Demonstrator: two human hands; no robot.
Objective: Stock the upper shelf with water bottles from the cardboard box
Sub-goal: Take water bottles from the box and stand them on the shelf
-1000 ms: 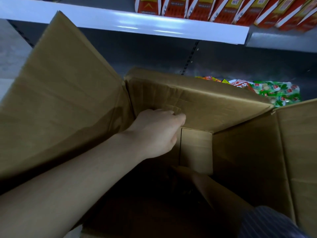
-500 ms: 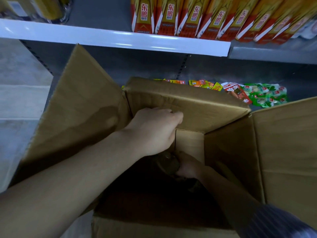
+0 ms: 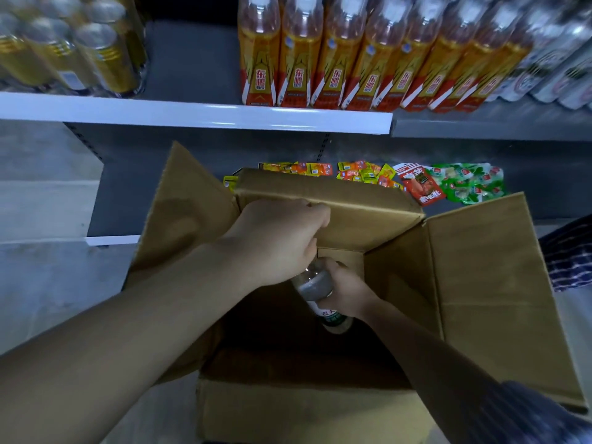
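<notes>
So far, as I read it, the job is at an early or middle point rather than near its end; one water bottle is coming up out of the cardboard box and has not reached the upper shelf; it sits inside the box opening, tilted, cap end toward the far wall, its label end lower and nearer me; I judge the lift out, the carry upward and the placing are all left to do for this one. On that shelf I see a row of orange-labelled drink bottles, gold cans at the left and pale cans at the right, with a bare stretch between the gold cans and the orange row where I would guess the water could go; the box interior is too dark for me to count what remains. My left hand has its fingers curled over the edge of the far flap, gripping the cardboard and holding it back; my right hand is down in the box with its fingers wrapped round the bottle's body, clamped on it; snack packets lie on the lower shelf behind the box.
</notes>
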